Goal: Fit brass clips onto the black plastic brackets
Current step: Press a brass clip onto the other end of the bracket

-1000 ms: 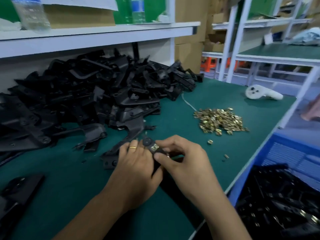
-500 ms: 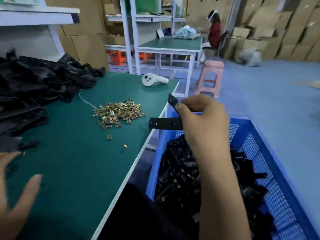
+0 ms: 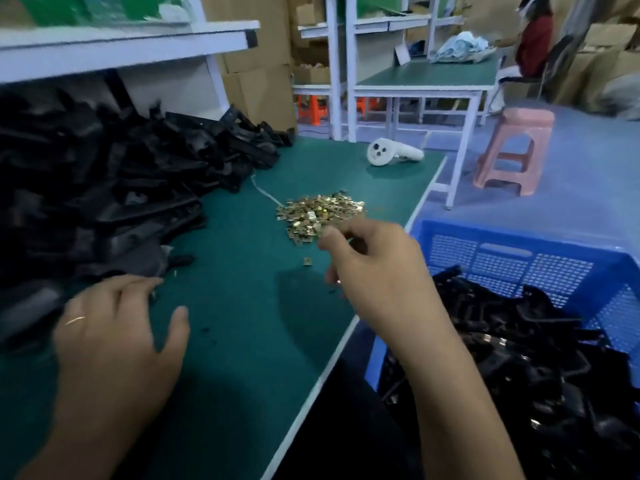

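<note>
- Here I see a green bench [image 3: 242, 341], one blue crate [image 3: 512, 254], one pink stool [image 3: 512, 150].
- One clip heap [image 3: 318, 213], one bracket pile [image 3: 104, 188].
- My left hand [image 3: 114, 341] lies spread flat, holding nothing; whether my curled right hand [image 3: 377, 275] holds anything, I cannot tell.

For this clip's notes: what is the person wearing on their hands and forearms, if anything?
Both hands are bare, with no gloves. The left hand has a thin gold-coloured ring on one of its fingers. The right hand shows no ring, watch or strap. Both forearms are bare as far as the frame shows; no sleeve, cuff or wristband is visible.
</note>
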The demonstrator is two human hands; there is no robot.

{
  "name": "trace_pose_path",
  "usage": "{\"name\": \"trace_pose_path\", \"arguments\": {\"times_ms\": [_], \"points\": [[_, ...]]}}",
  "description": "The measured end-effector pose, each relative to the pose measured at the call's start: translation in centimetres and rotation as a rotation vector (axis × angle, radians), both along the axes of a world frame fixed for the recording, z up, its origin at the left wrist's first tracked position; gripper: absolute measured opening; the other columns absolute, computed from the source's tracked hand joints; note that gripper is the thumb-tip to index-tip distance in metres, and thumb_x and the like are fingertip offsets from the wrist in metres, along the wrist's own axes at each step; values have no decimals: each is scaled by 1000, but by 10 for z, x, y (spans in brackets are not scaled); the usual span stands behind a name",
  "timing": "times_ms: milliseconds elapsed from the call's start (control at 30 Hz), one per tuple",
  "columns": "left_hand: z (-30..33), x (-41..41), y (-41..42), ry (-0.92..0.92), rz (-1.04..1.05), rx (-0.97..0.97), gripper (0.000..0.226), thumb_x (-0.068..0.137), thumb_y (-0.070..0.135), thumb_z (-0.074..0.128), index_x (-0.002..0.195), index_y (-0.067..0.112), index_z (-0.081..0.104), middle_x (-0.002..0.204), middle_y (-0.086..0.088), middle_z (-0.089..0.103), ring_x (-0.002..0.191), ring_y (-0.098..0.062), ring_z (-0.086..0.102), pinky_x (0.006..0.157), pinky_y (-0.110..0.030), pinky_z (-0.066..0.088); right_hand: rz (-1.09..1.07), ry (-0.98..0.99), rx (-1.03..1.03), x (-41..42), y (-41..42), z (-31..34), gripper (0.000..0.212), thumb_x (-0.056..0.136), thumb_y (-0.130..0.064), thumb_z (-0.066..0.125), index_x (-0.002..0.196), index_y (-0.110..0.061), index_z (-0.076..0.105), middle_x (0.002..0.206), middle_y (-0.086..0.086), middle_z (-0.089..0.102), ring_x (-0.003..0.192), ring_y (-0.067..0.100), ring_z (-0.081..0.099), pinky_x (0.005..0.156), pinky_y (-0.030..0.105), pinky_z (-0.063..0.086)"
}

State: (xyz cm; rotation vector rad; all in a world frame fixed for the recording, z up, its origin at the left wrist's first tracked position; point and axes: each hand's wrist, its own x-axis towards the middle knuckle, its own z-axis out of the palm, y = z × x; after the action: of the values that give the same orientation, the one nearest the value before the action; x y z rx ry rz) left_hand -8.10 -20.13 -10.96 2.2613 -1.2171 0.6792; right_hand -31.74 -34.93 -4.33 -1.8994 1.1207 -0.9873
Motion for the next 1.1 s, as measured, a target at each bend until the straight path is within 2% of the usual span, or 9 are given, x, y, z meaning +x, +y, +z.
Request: {"name": "trace_pose_path", "arguments": {"times_ms": [133, 300, 433, 533, 700, 767, 867, 967, 1100], "points": [[12, -4, 7, 80, 226, -38, 42, 92, 31, 62, 123, 3, 65, 130, -20, 58, 122, -40, 49, 101, -58, 45, 98, 128, -14, 41, 4, -33, 24, 98, -41, 61, 81, -25, 67, 71, -8, 69, 72, 14, 64, 66, 33, 51], [15, 6, 11, 404, 367, -23, 65, 93, 22, 63, 150, 1, 41, 158, -21, 31, 150, -37, 20, 121, -54, 27, 100, 140, -166, 63, 5, -56, 5, 95, -26, 66, 98, -26, 70, 98, -5, 67, 99, 21, 61, 84, 36, 48], [12, 6, 10, 395, 323, 166, 51, 96, 34, 57, 139, 6, 57, 136, -14, 56, 132, -31, 43, 117, -49, 32, -18, 363, -312, 57, -6, -61, 37, 95, -32, 64, 130, -21, 62, 139, 6, 54, 129, 33, 44, 104, 48, 37], [10, 3, 8, 358, 229, 200, 37, 96, 15, 52, 131, 6, 57, 124, -10, 55, 113, -24, 47, 103, -38, 43, -5, 625, -271, 56, -11, -59, 52, 103, -43, 43, 151, -24, 40, 167, -3, 27, 156, 25, 11, 122, 54, 12], [9, 1, 7, 468, 63, 102, 51, 81, -8, 51, 127, 12, 53, 120, 2, 51, 108, -14, 42, 91, -30, 37, -21, 564, -308, 59, -8, -61, 29, 102, -30, 49, 123, -17, 65, 130, 0, 55, 123, 27, 52, 120, 49, 24], [9, 2, 7, 489, 18, 68, 45, 87, 1, 57, 130, 14, 55, 121, 4, 52, 116, -17, 45, 98, -32, 39, -32, 413, -304, 57, -9, -61, 18, 98, -19, 58, 109, -14, 73, 112, 2, 58, 106, 28, 55, 104, 43, 40], [6, -1, 5, 403, -27, 157, 53, 92, 49, 62, 138, 23, 54, 124, 7, 49, 121, -17, 42, 107, -39, 37, -75, 359, -288, 54, -8, -58, 12, 96, -14, 65, 102, -18, 75, 106, 0, 59, 102, 26, 49, 85, 39, 37], [4, -5, 4, 319, -82, 277, 77, 77, 91, 37, 131, 38, 51, 114, 14, 39, 112, -10, 32, 106, -37, 31, -20, 381, -245, 52, -11, -56, 13, 95, -10, 66, 104, -19, 70, 101, 3, 60, 100, 31, 54, 82, 40, 39], [1, -5, 5, 257, -139, 301, 75, 68, 104, 23, 108, 43, 42, 104, 19, 31, 105, -9, 27, 107, -37, 23, 86, 282, -166, 43, -17, -53, 25, 91, -3, 69, 104, -21, 57, 89, -9, 61, 90, 21, 58, 76, 40, 46]]}}
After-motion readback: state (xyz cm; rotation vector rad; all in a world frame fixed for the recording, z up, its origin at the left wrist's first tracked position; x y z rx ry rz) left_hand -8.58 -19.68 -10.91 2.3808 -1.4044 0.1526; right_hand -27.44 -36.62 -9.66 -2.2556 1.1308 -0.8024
